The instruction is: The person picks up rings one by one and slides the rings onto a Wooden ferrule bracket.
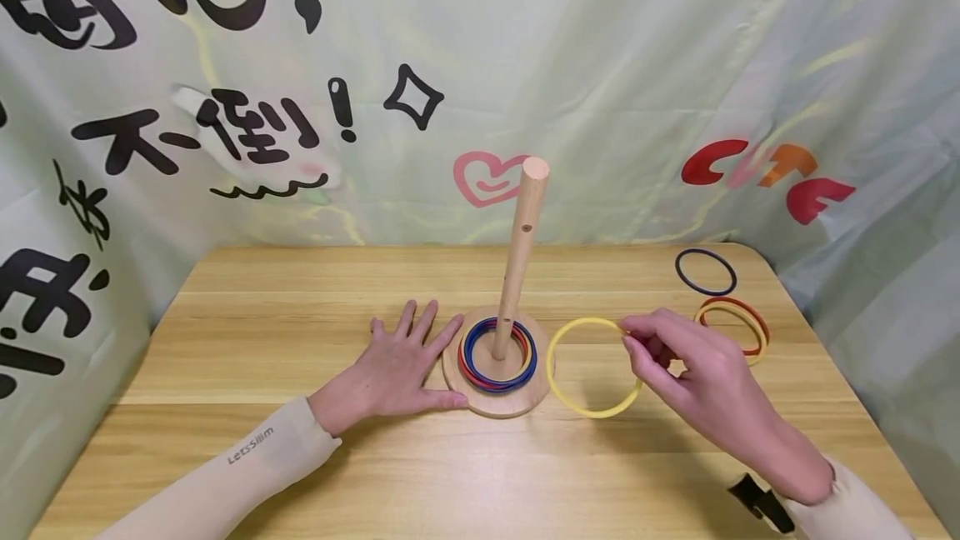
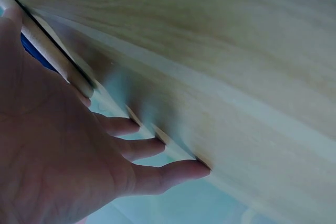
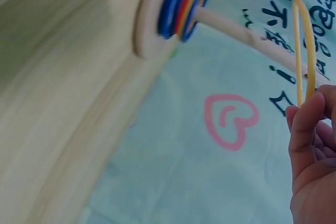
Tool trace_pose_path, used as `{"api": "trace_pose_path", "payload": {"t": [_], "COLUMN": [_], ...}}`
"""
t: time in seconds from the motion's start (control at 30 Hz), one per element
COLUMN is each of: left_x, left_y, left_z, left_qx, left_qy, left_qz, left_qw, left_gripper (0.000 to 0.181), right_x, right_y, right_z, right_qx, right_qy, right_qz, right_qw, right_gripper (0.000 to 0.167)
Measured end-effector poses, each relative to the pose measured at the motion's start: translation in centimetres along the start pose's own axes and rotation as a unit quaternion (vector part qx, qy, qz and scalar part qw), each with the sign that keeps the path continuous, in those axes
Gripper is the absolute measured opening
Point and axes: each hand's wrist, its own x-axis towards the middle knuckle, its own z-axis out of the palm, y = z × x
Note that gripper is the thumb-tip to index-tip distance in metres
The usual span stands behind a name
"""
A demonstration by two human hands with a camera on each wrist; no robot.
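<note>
A yellow ring (image 1: 551, 369) is pinched at its right edge between thumb and fingers of my right hand (image 1: 705, 373), above the table and right of the peg stand. The stand is a round wooden base (image 1: 510, 408) with a tall wooden peg (image 1: 521, 248). Several blue, red and yellow rings (image 3: 184, 9) lie stacked around the foot of the peg. My left hand (image 1: 401, 369) lies with spread, straight fingers at the base's left edge, its thumb touching the rim. In the left wrist view that hand (image 2: 68, 145) has its fingertips on the tabletop.
Toward the back right of the table (image 1: 300, 282) lies a dark blue ring (image 1: 705, 292). Nearer, a red ring (image 1: 759, 319) and a yellow ring (image 1: 765, 348) overlap, partly behind my right hand. A printed curtain (image 1: 600, 90) hangs behind the table's back edge.
</note>
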Motion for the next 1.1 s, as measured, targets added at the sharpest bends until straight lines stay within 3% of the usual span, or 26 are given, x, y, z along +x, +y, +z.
{"api": "trace_pose_path", "payload": {"t": [0.13, 0.23, 0.27, 0.37, 0.47, 0.67, 0.83, 1.1], "left_x": [0.1, 0.1, 0.1, 0.1, 0.1, 0.1, 0.1, 0.0], "left_y": [0.0, 0.0, 0.0, 0.0, 0.0, -0.1, 0.0, 0.1], "left_z": [0.0, 0.0, 0.0, 0.0, 0.0, -0.1, -0.1, 0.0], "left_qx": [0.000, 0.002, 0.002, 0.002, -0.004, 0.001, -0.001, 0.003], "left_qy": [0.001, 0.000, 0.001, 0.000, 0.000, 0.005, 0.008, 0.006], "left_qz": [0.000, -0.002, -0.003, -0.003, -0.001, -0.001, 0.004, 0.002], "left_qw": [1.0000, 1.0000, 1.0000, 1.0000, 1.0000, 1.0000, 1.0000, 1.0000], "left_gripper": [0.119, 0.119, 0.119, 0.119, 0.119, 0.119, 0.119, 0.119], "right_x": [1.1, 2.1, 2.5, 3.7, 4.8, 7.6, 9.9, 12.4], "right_y": [-0.7, -1.3, -1.5, -2.3, -3.2, -4.5, -5.4, -5.7], "right_z": [-0.3, -0.8, -0.9, -1.4, -1.7, -2.3, -2.6, -1.7], "right_qx": [0.030, 0.066, 0.081, 0.132, 0.201, 0.334, 0.344, 0.332], "right_qy": [0.002, -0.004, -0.007, -0.013, 0.001, 0.094, 0.154, 0.185], "right_qz": [0.007, 0.030, 0.043, 0.087, 0.119, 0.162, 0.190, 0.201], "right_qw": [0.9995, 0.9974, 0.9958, 0.9873, 0.9723, 0.9237, 0.9066, 0.9028], "right_gripper": [0.036, 0.011, 0.009, 0.034, 0.036, 0.019, 0.016, 0.015]}}
